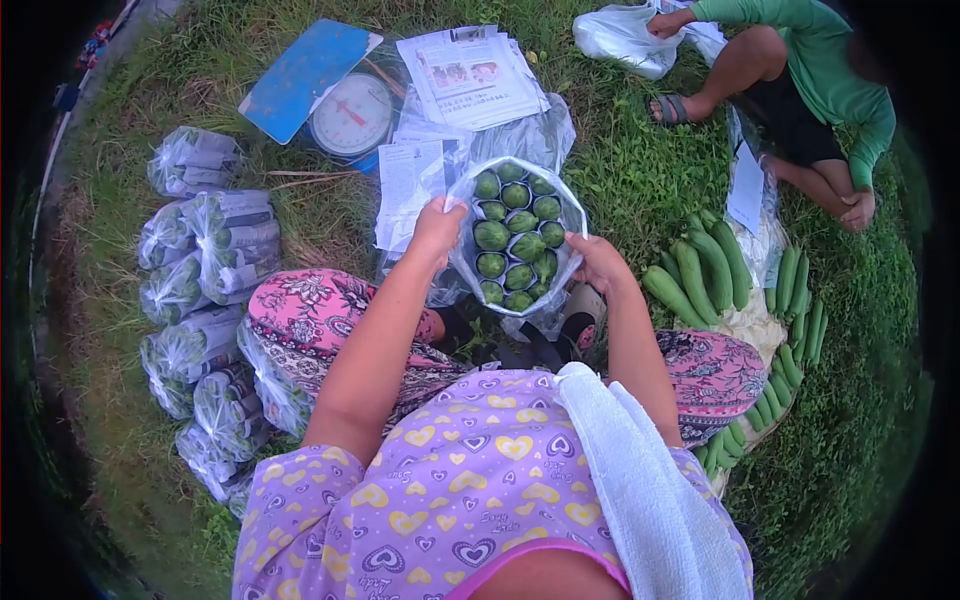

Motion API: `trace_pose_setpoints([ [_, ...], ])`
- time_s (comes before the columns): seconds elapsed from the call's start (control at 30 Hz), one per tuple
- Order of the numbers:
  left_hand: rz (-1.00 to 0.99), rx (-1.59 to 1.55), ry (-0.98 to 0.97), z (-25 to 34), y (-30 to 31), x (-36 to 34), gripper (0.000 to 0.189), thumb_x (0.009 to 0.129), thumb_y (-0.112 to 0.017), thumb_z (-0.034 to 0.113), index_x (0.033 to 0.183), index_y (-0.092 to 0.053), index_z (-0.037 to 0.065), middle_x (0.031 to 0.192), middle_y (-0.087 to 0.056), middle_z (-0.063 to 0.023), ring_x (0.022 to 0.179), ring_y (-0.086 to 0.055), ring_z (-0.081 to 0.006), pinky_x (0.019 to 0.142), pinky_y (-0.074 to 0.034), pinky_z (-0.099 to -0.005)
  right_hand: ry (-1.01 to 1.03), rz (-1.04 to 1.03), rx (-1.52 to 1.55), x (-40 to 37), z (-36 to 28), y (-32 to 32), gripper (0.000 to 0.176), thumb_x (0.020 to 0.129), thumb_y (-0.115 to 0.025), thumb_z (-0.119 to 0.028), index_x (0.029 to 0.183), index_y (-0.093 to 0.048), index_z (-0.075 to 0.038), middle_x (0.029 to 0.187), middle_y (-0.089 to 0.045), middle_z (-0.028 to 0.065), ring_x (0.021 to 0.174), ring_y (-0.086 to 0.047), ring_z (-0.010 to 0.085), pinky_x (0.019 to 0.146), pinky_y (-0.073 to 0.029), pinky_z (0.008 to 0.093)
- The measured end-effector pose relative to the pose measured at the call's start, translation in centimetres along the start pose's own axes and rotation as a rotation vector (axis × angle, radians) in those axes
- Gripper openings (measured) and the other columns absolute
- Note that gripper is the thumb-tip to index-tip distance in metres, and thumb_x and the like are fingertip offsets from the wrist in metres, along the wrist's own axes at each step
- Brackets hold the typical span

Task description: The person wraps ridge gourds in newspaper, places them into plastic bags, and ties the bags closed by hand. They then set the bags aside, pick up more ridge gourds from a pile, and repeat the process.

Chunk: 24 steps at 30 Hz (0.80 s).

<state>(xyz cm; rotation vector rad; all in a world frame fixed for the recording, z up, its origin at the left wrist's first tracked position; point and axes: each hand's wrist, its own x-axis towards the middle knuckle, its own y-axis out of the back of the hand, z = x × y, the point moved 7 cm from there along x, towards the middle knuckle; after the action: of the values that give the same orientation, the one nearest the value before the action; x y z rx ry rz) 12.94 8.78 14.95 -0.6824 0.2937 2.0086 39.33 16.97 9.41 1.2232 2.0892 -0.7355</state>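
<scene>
Between my hands stands a clear plastic bag, its mouth spread wide toward me. Packed upright inside are several green gourds, only their rounded tops showing, with pale wrapping between some of them. My left hand pinches the bag's rim on the left. On the opposite side, my right hand grips the rim with closed fingers. The bag's lower part is mostly hidden. Just beyond my left hand lie printed paper sheets on crumpled clear plastic.
Filled, tied bags line the grass at left. A dial scale and blue board lie ahead. Loose green gourds cover a sheet at right. Another person in a green sleeve sits at upper right, touching a white bag.
</scene>
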Motion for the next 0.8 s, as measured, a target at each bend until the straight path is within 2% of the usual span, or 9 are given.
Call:
trace_pose_setpoints([
  [0.1, 0.041, 0.223, -0.041, 0.2, 0.5, -0.4, 0.011, 0.085, -0.057, 0.012, 0.094, -0.055, 0.006, 0.064, -0.047, 0.0031, 0.048, -0.039, -0.0076, 0.044, -0.033, -0.0267, 0.072, 0.037, 0.183, -0.2, 0.4, 1.5, 0.019, 0.088, -0.059, -0.031, 0.083, -0.053, -0.014, 0.065, -0.05, -0.0031, 0.054, -0.048, 0.0119, 0.051, -0.043, 0.0293],
  [0.13, 0.077, 0.278, -0.104, 0.6, 1.0, -0.1, 0.011, 0.084, -0.057, 0.011, 0.093, -0.056, 0.005, 0.065, -0.049, 0.0018, 0.049, -0.041, -0.0084, 0.044, -0.034, -0.0276, 0.111, 0.056, 0.205, -0.9, -0.3, 1.4, 0.018, 0.089, -0.058, -0.026, 0.079, -0.049, -0.015, 0.057, -0.044, -0.0054, 0.046, -0.043, 0.0105, 0.046, -0.04, 0.027],
  [0.23, 0.19, 0.366, -0.302, 0.3, 3.0, 1.7, 0.01, 0.081, -0.058, 0.009, 0.09, -0.058, 0.003, 0.067, -0.054, -0.0011, 0.052, -0.044, -0.01, 0.046, -0.035, -0.0297, 0.181, 0.159, 0.265, -1.0, -1.1, 1.9, 0.018, 0.088, -0.059, -0.023, 0.077, -0.048, -0.015, 0.052, -0.038, -0.0067, 0.04, -0.037, 0.0086, 0.042, -0.037, 0.0259],
  [0.33, 0.283, 0.406, -0.471, 1.6, 4.5, 2.4, 0.011, 0.077, -0.057, 0.003, 0.087, -0.06, 0.002, 0.068, -0.056, -0.0015, 0.054, -0.046, -0.009, 0.048, -0.037, -0.0276, 0.294, 0.286, 0.258, -1.5, -2.3, 3.3, 0.016, 0.084, -0.062, -0.015, 0.078, -0.047, -0.013, 0.053, -0.038, -0.0059, 0.04, -0.034, 0.0074, 0.04, -0.035, 0.0261],
  [0.47, 0.25, 0.335, -0.332, 2.0, 5.2, 1.8, 0.011, 0.075, -0.057, 0.002, 0.086, -0.06, 0.003, 0.072, -0.058, -0.0018, 0.06, -0.05, -0.0075, 0.049, -0.038, -0.0241, 0.33, 0.355, 0.275, -1.4, -2.7, 4.2, 0.016, 0.08, -0.062, -0.009, 0.078, -0.046, -0.012, 0.054, -0.038, -0.005, 0.041, -0.034, 0.0077, 0.039, -0.033, 0.0263],
  [0.57, 0.301, 0.128, -0.215, 0.9, 5.5, 1.7, 0.023, 0.077, -0.063, 0.008, 0.097, -0.057, -0.001, 0.095, -0.063, -0.0092, 0.079, -0.056, -0.0128, 0.07, -0.044, -0.0283, 0.317, 0.346, 0.305, -1.1, -2.7, 3.7, 0.015, 0.08, -0.061, -0.007, 0.078, -0.047, -0.012, 0.055, -0.039, -0.0044, 0.041, -0.034, 0.0077, 0.039, -0.033, 0.0261],
  [0.67, 0.388, -0.367, -0.134, -2.9, 3.7, 0.0, 0.042, 0.08, -0.067, 0.015, 0.115, -0.05, -0.001, 0.112, -0.057, -0.0099, 0.096, -0.055, -0.0167, 0.085, -0.043, -0.0308, 0.311, 0.294, 0.378, -0.2, -1.9, 3.5, 0.014, 0.08, -0.061, -0.007, 0.079, -0.048, -0.012, 0.056, -0.04, -0.004, 0.041, -0.034, 0.0079, 0.039, -0.032, 0.0258],
  [0.77, 0.327, -0.093, -0.196, -5.0, 0.9, -1.6, 0.059, 0.089, -0.058, 0.034, 0.135, -0.038, 0.002, 0.124, -0.051, -0.0162, 0.118, -0.046, -0.0255, 0.102, -0.031, -0.0352, 0.298, 0.273, 0.427, 0.6, -1.8, 3.5, 0.014, 0.079, -0.06, -0.004, 0.08, -0.048, -0.011, 0.056, -0.041, -0.0038, 0.04, -0.034, 0.0082, 0.038, -0.031, 0.0258],
  [0.8, 0.368, -0.035, -0.293, -5.6, 1.3, -0.2, 0.056, 0.091, -0.054, 0.031, 0.135, -0.036, 0.0, 0.126, -0.05, -0.0161, 0.118, -0.045, -0.0251, 0.102, -0.032, -0.0341, 0.293, 0.274, 0.432, 0.6, -1.6, 3.6, 0.015, 0.079, -0.061, -0.004, 0.079, -0.048, -0.011, 0.056, -0.041, -0.0037, 0.04, -0.034, 0.0082, 0.037, -0.031, 0.0259],
])
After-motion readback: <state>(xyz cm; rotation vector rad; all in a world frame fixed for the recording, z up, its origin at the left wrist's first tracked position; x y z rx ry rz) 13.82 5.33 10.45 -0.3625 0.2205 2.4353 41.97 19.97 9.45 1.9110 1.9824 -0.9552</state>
